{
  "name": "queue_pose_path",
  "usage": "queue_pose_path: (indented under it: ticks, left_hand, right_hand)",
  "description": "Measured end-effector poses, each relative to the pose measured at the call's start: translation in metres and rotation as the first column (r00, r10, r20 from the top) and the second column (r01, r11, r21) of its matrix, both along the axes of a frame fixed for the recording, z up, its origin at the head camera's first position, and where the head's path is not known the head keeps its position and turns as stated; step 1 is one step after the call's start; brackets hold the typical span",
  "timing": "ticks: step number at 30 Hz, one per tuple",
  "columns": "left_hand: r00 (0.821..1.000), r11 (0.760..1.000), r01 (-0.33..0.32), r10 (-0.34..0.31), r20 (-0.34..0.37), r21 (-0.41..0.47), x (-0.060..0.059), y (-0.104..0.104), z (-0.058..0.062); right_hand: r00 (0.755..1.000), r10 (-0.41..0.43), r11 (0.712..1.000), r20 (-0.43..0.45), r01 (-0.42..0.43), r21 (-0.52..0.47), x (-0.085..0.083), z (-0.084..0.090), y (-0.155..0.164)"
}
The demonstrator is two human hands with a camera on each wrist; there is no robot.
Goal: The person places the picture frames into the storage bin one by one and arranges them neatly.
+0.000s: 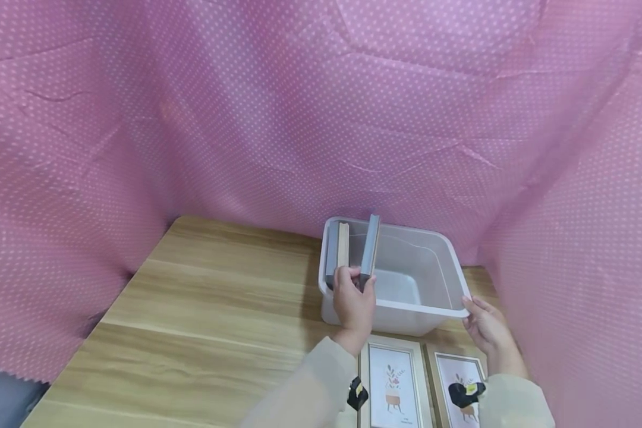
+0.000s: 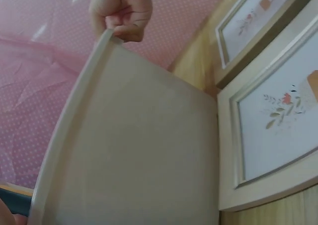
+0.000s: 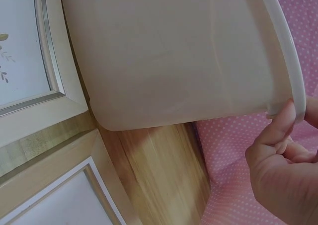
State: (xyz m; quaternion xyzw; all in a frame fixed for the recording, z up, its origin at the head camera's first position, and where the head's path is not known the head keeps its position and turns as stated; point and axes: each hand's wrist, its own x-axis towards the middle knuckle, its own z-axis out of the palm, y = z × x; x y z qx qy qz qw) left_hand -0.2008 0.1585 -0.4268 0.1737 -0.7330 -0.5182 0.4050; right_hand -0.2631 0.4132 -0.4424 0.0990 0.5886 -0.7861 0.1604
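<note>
A translucent white plastic bin (image 1: 401, 320) stands on the table. My left hand (image 1: 354, 304) reaches over its front rim and grips the lower end of a slim blue-grey slab with a tan edge (image 1: 371, 246); its kind cannot be told from here. The slab stands upright, its top rising above the bin's back rim. To its left, a similar blue-grey and cream slab (image 1: 343, 244) stands against the bin's left wall. At the bin's front right corner, my right hand (image 1: 487, 326) pinches the rim, thumb and fingers on either side in the right wrist view (image 3: 285, 173).
Two picture frames with plant prints lie in front of the bin, one cream (image 1: 393, 380) and one with tan sides (image 1: 457, 380), partly under my forearms. Wooden tabletop (image 1: 203, 321) stretches left. Pink dotted cloth (image 1: 278, 119) hangs behind and at both sides.
</note>
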Motion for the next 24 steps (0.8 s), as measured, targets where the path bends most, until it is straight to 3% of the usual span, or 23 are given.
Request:
queue_pose_path:
  ticks: [12,19,24]
  left_hand:
    - [0.996,0.989,-0.083,0.086,0.016,-0.119,-0.002,0.002,-0.009]
    - [0.99,0.964,-0.139,0.141,-0.009,-0.226,-0.003,-0.002,-0.016]
    - [0.989,0.951,-0.142,0.147,-0.005,-0.273,-0.003,-0.006,-0.02]
  right_hand:
    - [1.0,0.02,1.0,0.005,-0.02,-0.001,-0.002,0.001,0.001]
    - [1.0,0.016,0.999,-0.013,-0.016,-0.035,-0.001,-0.001,0.0]
    - [1.0,0.017,0.999,-0.02,-0.018,-0.04,0.0,-0.001,-0.001]
